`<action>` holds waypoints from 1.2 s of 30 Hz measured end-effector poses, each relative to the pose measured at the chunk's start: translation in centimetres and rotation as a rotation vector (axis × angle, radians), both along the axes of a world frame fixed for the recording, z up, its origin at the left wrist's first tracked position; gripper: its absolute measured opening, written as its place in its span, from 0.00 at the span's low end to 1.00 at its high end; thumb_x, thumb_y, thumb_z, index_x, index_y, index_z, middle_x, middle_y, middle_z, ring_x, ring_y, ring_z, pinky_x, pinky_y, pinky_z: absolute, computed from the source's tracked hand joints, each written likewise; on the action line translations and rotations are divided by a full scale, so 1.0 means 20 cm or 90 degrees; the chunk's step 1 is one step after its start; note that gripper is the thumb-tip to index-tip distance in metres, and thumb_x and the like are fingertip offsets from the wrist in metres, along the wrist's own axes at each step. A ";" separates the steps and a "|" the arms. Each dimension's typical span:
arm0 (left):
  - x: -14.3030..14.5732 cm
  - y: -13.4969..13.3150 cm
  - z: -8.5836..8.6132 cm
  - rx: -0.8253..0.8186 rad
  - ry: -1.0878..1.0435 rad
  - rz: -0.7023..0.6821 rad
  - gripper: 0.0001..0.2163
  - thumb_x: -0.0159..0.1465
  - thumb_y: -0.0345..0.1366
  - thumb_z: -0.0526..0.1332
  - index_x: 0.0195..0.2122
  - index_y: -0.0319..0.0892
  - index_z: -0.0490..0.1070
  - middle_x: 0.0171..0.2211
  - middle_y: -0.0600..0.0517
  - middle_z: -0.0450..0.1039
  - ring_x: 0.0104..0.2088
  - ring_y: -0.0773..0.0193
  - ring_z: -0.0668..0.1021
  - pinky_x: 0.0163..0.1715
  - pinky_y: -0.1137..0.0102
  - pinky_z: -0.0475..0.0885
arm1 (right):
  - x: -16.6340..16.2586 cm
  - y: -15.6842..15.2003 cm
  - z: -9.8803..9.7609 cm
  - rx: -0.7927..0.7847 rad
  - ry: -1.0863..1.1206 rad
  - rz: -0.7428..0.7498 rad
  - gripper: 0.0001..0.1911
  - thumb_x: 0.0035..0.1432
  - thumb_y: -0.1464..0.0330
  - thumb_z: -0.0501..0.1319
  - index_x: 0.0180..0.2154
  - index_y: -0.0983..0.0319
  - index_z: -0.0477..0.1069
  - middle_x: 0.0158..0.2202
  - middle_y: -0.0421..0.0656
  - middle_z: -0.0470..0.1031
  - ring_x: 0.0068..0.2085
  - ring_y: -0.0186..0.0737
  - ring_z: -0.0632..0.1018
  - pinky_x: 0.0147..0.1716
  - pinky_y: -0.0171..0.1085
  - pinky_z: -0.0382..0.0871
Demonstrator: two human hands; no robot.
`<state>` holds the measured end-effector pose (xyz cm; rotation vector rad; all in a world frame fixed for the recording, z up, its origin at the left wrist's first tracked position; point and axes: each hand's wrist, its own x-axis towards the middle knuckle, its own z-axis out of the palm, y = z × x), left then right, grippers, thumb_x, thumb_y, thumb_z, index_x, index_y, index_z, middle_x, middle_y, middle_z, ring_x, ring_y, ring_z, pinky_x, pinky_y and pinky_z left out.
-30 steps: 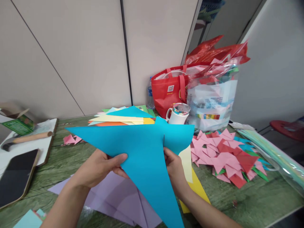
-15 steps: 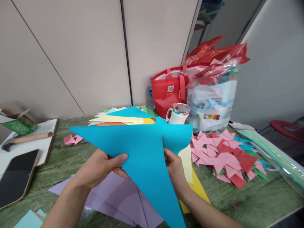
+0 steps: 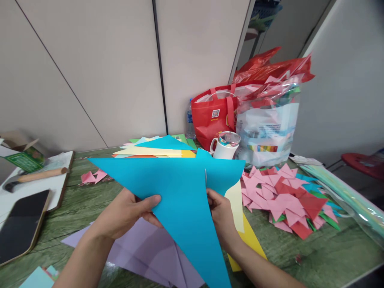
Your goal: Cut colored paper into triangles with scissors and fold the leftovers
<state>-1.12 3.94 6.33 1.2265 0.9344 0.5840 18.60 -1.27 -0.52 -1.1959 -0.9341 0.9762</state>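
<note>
A large sheet of blue paper [image 3: 177, 192] is held up in front of me, tilted, with its pointed ends to the left and toward me. My left hand [image 3: 129, 214] pinches its left edge, thumb on top and fingers beneath. On the right, my right hand [image 3: 220, 210] has its fingers curled round scissors [image 3: 205, 178]. Only a thin silvery blade of them shows, in a slit running up the paper; the handles are hidden by the hand and sheet. The blue flap right of the slit curves away.
Purple paper [image 3: 141, 252] lies beneath the sheet, with yellow paper [image 3: 250, 240] on the right. Behind are stacked coloured papers [image 3: 150, 151], a white mug [image 3: 225, 149] and a red bag [image 3: 210, 120]. Pink folded pieces [image 3: 282, 196] lie right; a phone [image 3: 22, 228] and hammer [image 3: 39, 175] lie left.
The blade sits slightly less far up the view, and the flap right of the slit has shifted a little. Both hands keep their holds almost in place.
</note>
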 end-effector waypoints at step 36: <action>0.01 -0.01 -0.04 -0.012 0.004 0.054 0.20 0.53 0.38 0.68 0.45 0.41 0.66 0.31 0.50 0.78 0.27 0.55 0.81 0.21 0.63 0.81 | 0.00 0.01 0.02 0.003 0.048 -0.005 0.09 0.39 0.68 0.68 0.27 0.62 0.72 0.26 0.40 0.80 0.27 0.38 0.77 0.25 0.33 0.71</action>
